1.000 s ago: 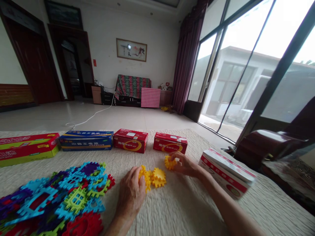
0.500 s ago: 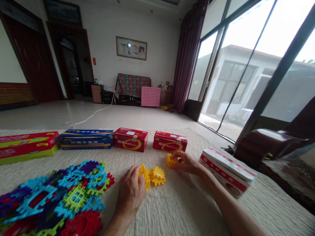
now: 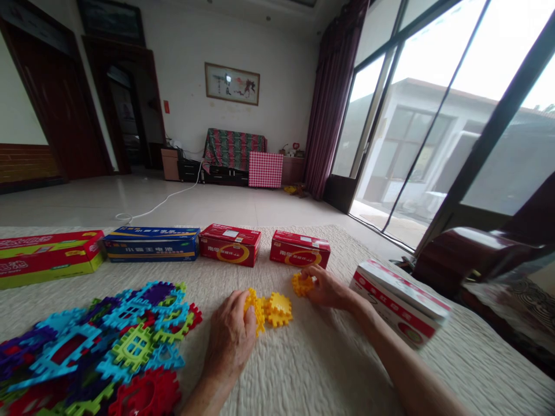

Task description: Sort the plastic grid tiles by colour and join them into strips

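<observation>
My left hand point(image 3: 232, 329) grips an upright yellow notched plastic building piece point(image 3: 255, 309) between thumb and fingers. Right beside it, more yellow pieces point(image 3: 280, 309) lie stacked on the cream textured cover. To the right, my right hand point(image 3: 329, 288) is closed on another yellow notched piece point(image 3: 300, 285), low over the cover and apart from the stack. Its fingers partly hide that piece. On the left spreads a heap of notched pieces in blue, purple, green and red, among them a green window piece point(image 3: 133, 348) and a red piece point(image 3: 145, 393).
Along the back stand a red-and-green box point(image 3: 47, 260), a blue box point(image 3: 151, 245) and two red boxes, one point(image 3: 229, 245) left of the other point(image 3: 299, 248). A white-and-red box point(image 3: 399, 303) is beyond my right forearm. Dark furniture point(image 3: 459, 254) stands at right.
My right hand's fingers have shifted slightly and its yellow piece sits a touch lower. The left hand keeps its place with its yellow piece.
</observation>
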`<state>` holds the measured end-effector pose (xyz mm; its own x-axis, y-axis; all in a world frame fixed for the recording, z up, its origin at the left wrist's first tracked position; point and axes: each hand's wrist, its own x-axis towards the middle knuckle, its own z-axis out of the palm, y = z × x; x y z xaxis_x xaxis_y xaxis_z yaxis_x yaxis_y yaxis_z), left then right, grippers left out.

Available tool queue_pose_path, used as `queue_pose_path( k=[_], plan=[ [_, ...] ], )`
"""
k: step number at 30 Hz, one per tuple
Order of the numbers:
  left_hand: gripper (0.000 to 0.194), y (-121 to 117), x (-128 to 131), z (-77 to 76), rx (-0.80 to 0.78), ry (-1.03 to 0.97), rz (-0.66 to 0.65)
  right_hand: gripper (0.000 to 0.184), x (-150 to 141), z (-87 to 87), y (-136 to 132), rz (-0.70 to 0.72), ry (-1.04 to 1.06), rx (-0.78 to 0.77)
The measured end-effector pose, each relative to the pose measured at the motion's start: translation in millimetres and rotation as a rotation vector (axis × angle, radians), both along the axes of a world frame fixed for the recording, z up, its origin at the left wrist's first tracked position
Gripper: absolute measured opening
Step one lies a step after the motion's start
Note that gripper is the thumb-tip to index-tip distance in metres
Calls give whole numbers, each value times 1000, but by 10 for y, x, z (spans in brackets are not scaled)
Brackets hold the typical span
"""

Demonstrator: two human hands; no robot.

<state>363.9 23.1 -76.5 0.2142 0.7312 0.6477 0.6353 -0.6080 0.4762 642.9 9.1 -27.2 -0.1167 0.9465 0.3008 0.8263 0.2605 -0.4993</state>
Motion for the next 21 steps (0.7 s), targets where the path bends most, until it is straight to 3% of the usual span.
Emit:
queue_pose_path(
  k=[21],
  plan=[
    [31, 10, 9, -9, 15, -9, -3, 44, -32, 73, -33, -4, 24, -45]
  ],
)
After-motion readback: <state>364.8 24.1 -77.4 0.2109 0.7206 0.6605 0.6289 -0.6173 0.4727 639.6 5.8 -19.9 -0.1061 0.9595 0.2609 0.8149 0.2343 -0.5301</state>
